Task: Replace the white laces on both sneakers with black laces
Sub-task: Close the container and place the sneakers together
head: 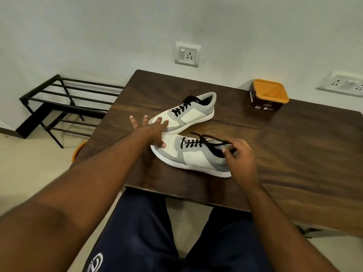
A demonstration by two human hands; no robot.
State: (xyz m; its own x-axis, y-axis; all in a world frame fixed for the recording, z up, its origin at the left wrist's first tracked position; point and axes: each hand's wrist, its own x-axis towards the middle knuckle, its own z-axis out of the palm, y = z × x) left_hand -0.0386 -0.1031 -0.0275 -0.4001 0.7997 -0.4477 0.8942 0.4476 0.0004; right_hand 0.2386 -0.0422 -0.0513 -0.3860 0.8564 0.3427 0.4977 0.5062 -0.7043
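Observation:
Two grey-and-white sneakers lie on the dark wooden table [294,154], both threaded with black laces. The far sneaker [194,112] points left, its laces tucked at the collar. The near sneaker [196,157] also points left, with loose black lace ends [210,138] trailing over its opening. My left hand [151,130] is spread with straight fingers over the two toes, its thumb touching the near toe. My right hand [238,152] sits at the near sneaker's heel, fingers curled and pinching the black lace end by the collar.
A brown tub with an orange lid [269,96] stands at the table's back right. A black metal shoe rack [64,103] stands on the floor to the left. Wall sockets [187,54] sit behind the table. My legs are under the table's near edge.

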